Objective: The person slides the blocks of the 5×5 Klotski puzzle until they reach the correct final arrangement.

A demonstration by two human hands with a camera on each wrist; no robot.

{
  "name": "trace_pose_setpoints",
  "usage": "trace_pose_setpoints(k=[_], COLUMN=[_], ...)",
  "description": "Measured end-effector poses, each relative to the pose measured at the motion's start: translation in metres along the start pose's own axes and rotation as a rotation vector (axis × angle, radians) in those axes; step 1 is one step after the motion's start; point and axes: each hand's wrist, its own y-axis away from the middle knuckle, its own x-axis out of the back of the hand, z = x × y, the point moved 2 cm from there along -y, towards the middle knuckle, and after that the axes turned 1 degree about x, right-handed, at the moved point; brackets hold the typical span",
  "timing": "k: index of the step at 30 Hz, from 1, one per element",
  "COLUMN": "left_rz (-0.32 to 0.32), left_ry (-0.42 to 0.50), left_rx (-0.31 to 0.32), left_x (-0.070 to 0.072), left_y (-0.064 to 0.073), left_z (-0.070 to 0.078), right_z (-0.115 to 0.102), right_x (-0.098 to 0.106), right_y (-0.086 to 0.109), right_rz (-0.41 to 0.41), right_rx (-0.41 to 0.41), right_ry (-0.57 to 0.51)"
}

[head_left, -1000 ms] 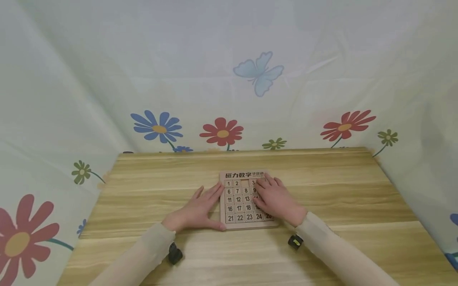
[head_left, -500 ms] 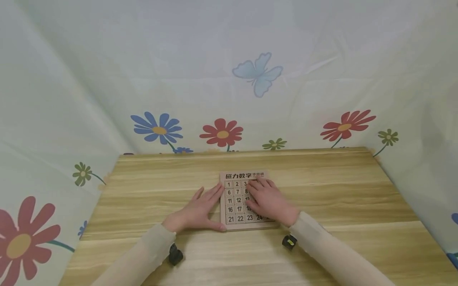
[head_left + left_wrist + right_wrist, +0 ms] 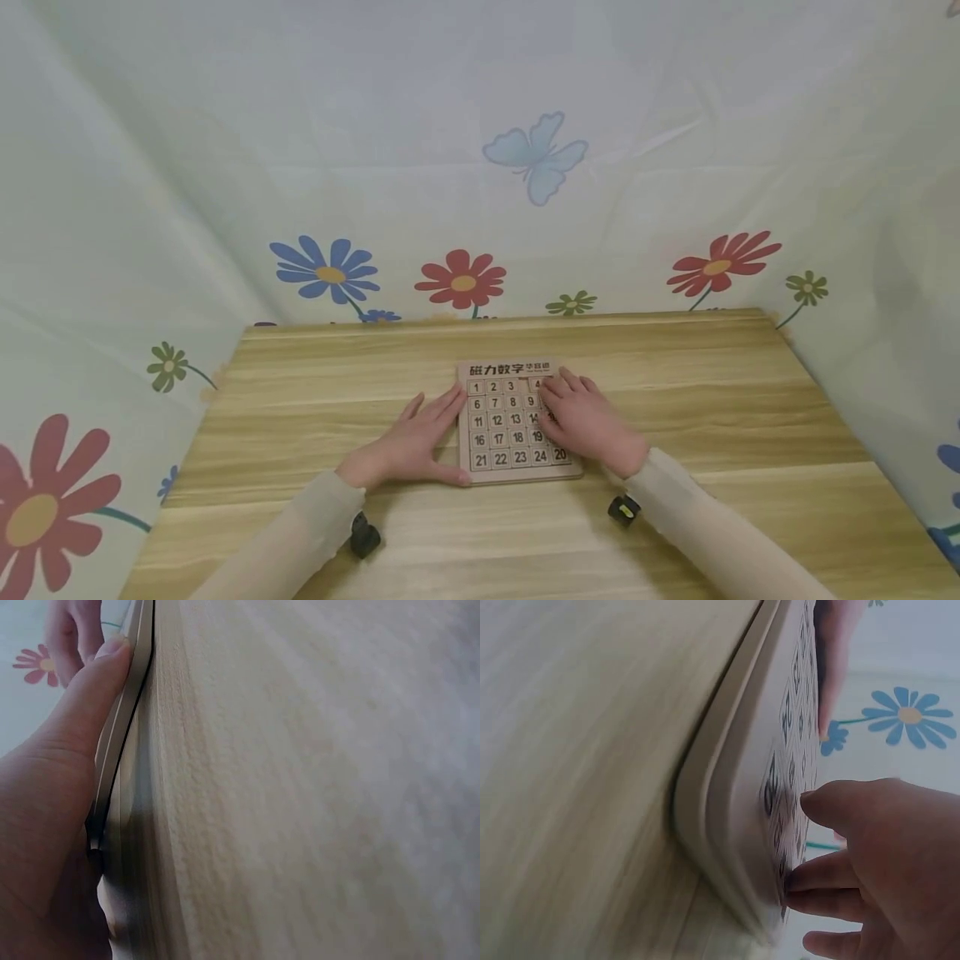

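A wooden number sliding puzzle (image 3: 517,477) lies flat on the table, with dark lettering along its top border. Its tiles run in numbered rows. In the top row a narrow gap parts tile 3 (image 3: 511,386) from tile 4 (image 3: 537,385). My right hand (image 3: 594,423) lies over the puzzle's right side, fingertips at tile 4, hiding the top right tiles. The right wrist view shows its thumb (image 3: 829,804) and fingers at the tile faces. My left hand (image 3: 408,442) rests against the left edge, fingers extended near the top and thumb (image 3: 90,690) by the lower left corner.
The wood-grain table (image 3: 300,375) extends around the puzzle on all sides. Behind it hangs a pale curtain (image 3: 375,125) printed with flowers and a butterfly. Dark wrist cameras sit below the left cuff (image 3: 365,535) and the right cuff (image 3: 624,509).
Tile 3 has slid left into the former gap of the top row. My right hand moved left with it, then back right to tile 4. The left hand has stayed put.
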Motion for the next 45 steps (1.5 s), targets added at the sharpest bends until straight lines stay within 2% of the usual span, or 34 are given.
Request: trace_pose_setpoints(k=[4,7,18,24,30,34,40,45], left_rz=[0.011,0.006,-0.004,-0.006,-0.011,-0.006,-0.003,0.006], left_ry=[0.015,0.019,0.0,0.007,0.017,0.017,0.008,0.018], left_rx=[-0.01,-0.001,0.005,-0.001,0.006,0.008,0.009,0.003], left_x=[-0.001,-0.001,0.004,0.005,0.002,0.0,-0.001,0.0], left_y=[-0.002,-0.002,0.001,0.0,0.0,0.0,0.0,0.0], left_z=[0.0,0.0,0.001,0.002,0.001,0.0,-0.001,0.0], right_z=[-0.006,-0.005,0.003,0.008,0.011,0.006,-0.007,-0.014], right_x=[-0.002,-0.002,0.003,0.001,-0.001,0.0,0.001,0.0], right_y=[-0.006,-0.006,0.027,0.017,0.011,0.025,0.061,0.083], right_rz=[0.0,0.002,0.007,0.037,0.0,0.001,0.013,-0.004], right_rx=[0.041,0.043,0.04,0.039,0.03,0.056,0.157,0.185], right_ry=[-0.009,-0.033,-0.016,-0.002,0.002,0.0,0.001,-0.003])
